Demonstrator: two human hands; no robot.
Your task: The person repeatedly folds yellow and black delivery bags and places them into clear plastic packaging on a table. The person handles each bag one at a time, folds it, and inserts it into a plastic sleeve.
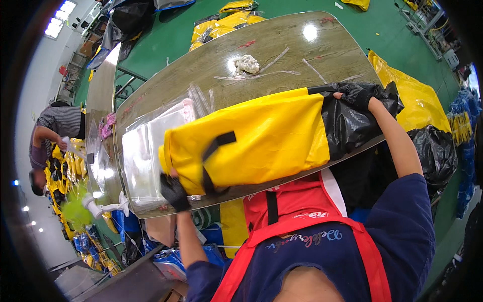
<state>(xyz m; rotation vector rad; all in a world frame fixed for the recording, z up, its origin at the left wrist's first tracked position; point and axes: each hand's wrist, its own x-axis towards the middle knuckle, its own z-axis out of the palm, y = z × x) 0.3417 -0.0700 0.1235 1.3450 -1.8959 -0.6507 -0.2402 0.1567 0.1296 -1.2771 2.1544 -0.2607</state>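
Note:
A yellow bag (pixel 251 138) with a black end lies lengthwise across the tabletop, its black strap (pixel 219 144) smeared by motion. At the bag's near left corner is my left hand (pixel 175 192) in a black fingerless glove, closed on the edge with the thumb on top; the other fingers are partly hidden. My right hand (pixel 354 95), gloved the same way, grips the far edge of the crumpled black end. Under and beside the bag's left end lies a stack of clear plastic sleeves (pixel 146 151).
The wood-look table (pixel 297 45) bears a crumpled white cloth (pixel 246 64) and clear plastic strips. More yellow bags (pixel 229 25) lie beyond it, and a large yellow one (pixel 412 95) at right. Left, another person (pixel 63 123) stands near a white fan (pixel 93 205) with blurred green blades.

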